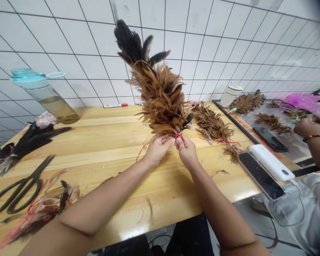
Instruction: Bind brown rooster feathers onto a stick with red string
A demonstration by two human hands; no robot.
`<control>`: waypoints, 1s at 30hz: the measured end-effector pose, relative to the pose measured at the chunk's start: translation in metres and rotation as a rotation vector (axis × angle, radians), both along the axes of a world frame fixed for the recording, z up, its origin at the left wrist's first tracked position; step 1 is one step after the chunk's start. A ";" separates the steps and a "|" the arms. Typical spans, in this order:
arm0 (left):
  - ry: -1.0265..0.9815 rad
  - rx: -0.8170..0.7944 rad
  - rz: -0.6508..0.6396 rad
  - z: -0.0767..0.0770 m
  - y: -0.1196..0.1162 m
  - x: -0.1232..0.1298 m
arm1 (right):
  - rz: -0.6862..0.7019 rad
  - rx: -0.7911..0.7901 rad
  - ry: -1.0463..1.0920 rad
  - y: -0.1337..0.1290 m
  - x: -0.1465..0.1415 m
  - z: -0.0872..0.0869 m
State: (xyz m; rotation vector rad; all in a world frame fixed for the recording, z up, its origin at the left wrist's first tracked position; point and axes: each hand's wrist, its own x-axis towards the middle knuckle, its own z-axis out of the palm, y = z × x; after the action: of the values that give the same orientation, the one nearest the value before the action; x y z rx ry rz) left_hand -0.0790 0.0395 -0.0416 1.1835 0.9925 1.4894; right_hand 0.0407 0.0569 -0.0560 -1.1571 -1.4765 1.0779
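A large bundle of brown feathers [162, 96] with black tips at its top stands up from the table in front of me. Red string [179, 136] is wound at its lower end. My left hand [160, 147] pinches at the base of the bundle, on the left of the string. Close beside it, my right hand [186, 149] has thumb and finger closed on the red string. The fingertips of both hands almost meet, and the feather stems between them are mostly hidden. A loose tail of string hangs left of my left hand.
Black scissors [24, 188], black feathers [29, 142], scraps [50, 202] and a tilted water bottle [53, 99] occupy the left. Rightward lie another feather bundle [212, 122], a phone [261, 174] and a white power bank [270, 161]. A co-worker's hand [309, 126] works at far right.
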 end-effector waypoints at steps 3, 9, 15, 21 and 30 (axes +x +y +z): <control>-0.047 -0.020 -0.027 0.001 -0.001 0.005 | -0.177 0.124 -0.489 -0.005 -0.003 0.004; -0.021 -0.109 0.093 -0.001 -0.002 0.006 | -0.302 0.126 -0.966 -0.019 -0.019 0.009; 0.073 -0.098 0.200 -0.003 -0.001 -0.004 | -0.035 0.147 -0.609 -0.014 -0.012 -0.001; 0.167 -0.046 0.135 0.004 -0.002 -0.005 | 0.222 -0.065 0.007 -0.020 -0.001 0.003; 0.302 -0.043 0.018 0.004 -0.001 -0.005 | 0.343 -0.526 0.472 -0.020 0.005 0.017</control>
State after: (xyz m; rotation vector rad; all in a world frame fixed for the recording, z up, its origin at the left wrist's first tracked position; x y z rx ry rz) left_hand -0.0841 0.0381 -0.0373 1.3986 1.2331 1.3199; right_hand 0.0458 0.0368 -0.0387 -0.9071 -1.0601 1.9111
